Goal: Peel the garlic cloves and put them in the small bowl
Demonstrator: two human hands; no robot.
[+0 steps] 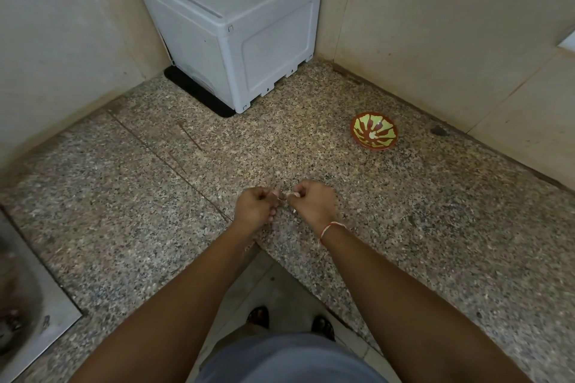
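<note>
**Both hands working a clove over the speckled surface**

Your left hand and right hand meet over the granite surface, fingers curled, pinching a small garlic clove between them; it is too small to see clearly. The small bowl sits well apart, ahead to your right, near the wall. A grey box stands in the corner.
</note>
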